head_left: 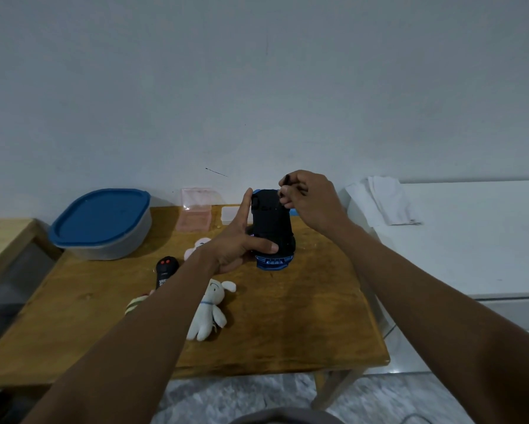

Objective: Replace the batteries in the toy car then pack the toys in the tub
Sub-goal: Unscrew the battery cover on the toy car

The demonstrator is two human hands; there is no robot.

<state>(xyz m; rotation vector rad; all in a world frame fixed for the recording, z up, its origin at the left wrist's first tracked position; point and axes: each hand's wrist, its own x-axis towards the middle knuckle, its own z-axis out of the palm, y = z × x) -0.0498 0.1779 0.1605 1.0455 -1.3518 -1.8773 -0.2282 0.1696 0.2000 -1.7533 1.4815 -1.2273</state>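
My left hand (238, 240) holds the blue toy car (272, 228) above the wooden table (303, 316), its black underside turned toward me and its blue bumper pointing down. At the car's upper end my right hand (310, 200) pinches a small dark object that I cannot identify. The tub (104, 224) with a blue lid stands shut at the table's back left. A black remote (165, 270) with red buttons, a white plush rabbit (209, 310), a pink plush (197, 247) and a striped plush (136, 304) lie on the table, partly hidden by my left forearm.
A clear pink box (194, 214) and a white box (232, 214) stand by the wall at the table's back edge. A white counter (471, 240) with folded paper (388, 200) is on the right. A second wooden surface (3, 237) lies at the left.
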